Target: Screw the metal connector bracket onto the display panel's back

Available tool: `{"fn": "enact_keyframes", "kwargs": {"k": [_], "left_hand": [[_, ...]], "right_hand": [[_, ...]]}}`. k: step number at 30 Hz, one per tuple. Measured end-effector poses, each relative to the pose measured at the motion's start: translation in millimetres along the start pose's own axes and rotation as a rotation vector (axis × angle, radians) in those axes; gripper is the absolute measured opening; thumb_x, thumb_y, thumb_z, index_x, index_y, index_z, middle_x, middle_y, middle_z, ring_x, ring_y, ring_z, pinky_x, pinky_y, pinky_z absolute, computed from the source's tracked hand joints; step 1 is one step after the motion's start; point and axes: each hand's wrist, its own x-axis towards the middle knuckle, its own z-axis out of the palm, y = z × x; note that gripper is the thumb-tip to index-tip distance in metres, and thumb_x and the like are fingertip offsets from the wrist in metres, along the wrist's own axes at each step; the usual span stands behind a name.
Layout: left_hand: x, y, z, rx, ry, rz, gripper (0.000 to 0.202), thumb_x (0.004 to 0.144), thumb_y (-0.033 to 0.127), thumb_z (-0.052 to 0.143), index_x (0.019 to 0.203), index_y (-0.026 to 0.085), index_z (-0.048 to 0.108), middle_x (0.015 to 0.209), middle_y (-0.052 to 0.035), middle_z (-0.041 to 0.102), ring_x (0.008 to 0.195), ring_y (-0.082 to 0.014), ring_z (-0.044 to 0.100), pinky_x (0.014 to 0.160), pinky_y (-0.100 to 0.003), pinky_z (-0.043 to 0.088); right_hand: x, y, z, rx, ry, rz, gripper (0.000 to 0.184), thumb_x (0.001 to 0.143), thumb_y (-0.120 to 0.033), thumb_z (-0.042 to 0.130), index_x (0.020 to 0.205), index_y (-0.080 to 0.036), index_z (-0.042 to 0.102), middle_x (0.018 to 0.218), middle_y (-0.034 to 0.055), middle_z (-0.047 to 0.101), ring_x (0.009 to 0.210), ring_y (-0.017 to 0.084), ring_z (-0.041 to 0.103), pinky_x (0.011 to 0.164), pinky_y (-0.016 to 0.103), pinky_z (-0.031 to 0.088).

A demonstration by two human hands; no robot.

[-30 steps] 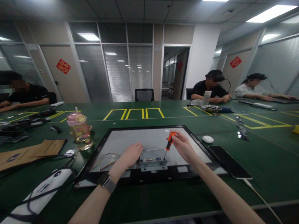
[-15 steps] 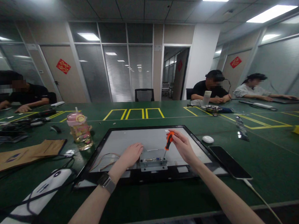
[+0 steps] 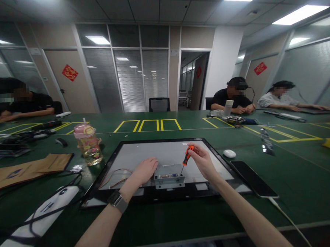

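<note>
A display panel (image 3: 144, 153) with a black frame and a pale grey back lies flat on the green table. Near its front edge sits a metal bracket (image 3: 169, 181) carrying connector ports. My right hand (image 3: 202, 159) is closed round the handle of an orange and black screwdriver (image 3: 187, 156), whose tip reaches down to the bracket's right end. Palm down, my left hand (image 3: 145, 170) rests on the panel just left of the bracket, fingers laid flat and the tips partly hidden. Thin wires (image 3: 116, 174) lie on the panel beside my left wrist.
To the left stand a pink-lidded bottle (image 3: 88, 144), a brown paper bag (image 3: 49, 164) and a white power strip (image 3: 40, 222) with black cables. On the right lie a white mouse-shaped case (image 3: 229, 153) and a phone (image 3: 253, 178) on a cable. Several people sit across the table.
The screwdriver handle has tilted slightly to the right, along with my right-hand fingers. My left hand has stayed put. At the far left, a person's hand has drawn back.
</note>
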Motion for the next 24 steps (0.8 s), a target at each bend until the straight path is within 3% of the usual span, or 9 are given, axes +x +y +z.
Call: {"fn": "enact_keyframes", "kwargs": {"k": [8,13,19,24], "left_hand": [[0.1,0.0,0.0,-0.027,0.039,-0.009,0.036,0.093,0.021,0.026,0.114,0.011,0.054,0.123,-0.0148,0.054,0.114,-0.0218,0.051,0.095,-0.038,0.04],[-0.4,2.1,-4.3,-0.046,0.016,-0.019,0.037,0.094,0.021,0.025,0.115,0.01,0.053,0.124,-0.0152,0.054,0.115,-0.0215,0.05,0.097,-0.038,0.039],[0.9,1.9,-3.1,0.001,0.004,-0.003,0.035,0.093,0.019,0.027,0.116,0.01,0.052,0.125,-0.0146,0.053,0.116,-0.0217,0.049,0.097,-0.037,0.038],[-0.2,-1.1,1.4,-0.013,0.053,0.01,0.035,0.093,0.02,0.026,0.113,0.011,0.053,0.121,-0.015,0.056,0.113,-0.0212,0.051,0.095,-0.038,0.04]], "right_hand": [[-0.4,-1.5,1.7,0.095,-0.006,0.043,0.022,0.07,-0.033,0.069,0.09,-0.025,0.067,0.075,-0.0005,0.063,0.074,0.016,0.057,0.079,0.034,0.043],[-1.1,-7.5,4.6,0.193,-0.09,0.062,0.026,0.074,-0.036,0.064,0.097,-0.025,0.065,0.088,0.0043,0.067,0.087,0.021,0.061,0.088,0.041,0.041],[0.4,-4.4,1.5,0.199,-0.055,0.065,0.016,0.07,-0.032,0.069,0.085,-0.026,0.068,0.083,0.0,0.066,0.081,0.017,0.06,0.086,0.037,0.042],[0.2,-5.6,1.6,0.235,-0.078,0.084,0.023,0.073,-0.033,0.066,0.094,-0.025,0.068,0.086,0.0026,0.068,0.086,0.019,0.06,0.089,0.038,0.04]]}}
